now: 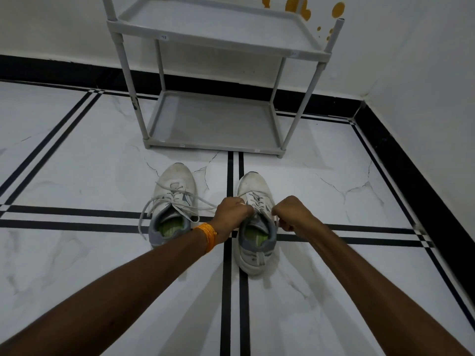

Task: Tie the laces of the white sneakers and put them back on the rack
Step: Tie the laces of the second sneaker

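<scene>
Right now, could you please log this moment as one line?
both hands pulling laces | left hand, right hand on right sneaker | left sneaker untied | rack empty

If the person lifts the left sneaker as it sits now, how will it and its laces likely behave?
The left sneaker probably lifts easily and holds its shape; its collar stands open unsupported. Its untied laces lie in slack loops on the floor, so they would likely dangle and drag.
</scene>
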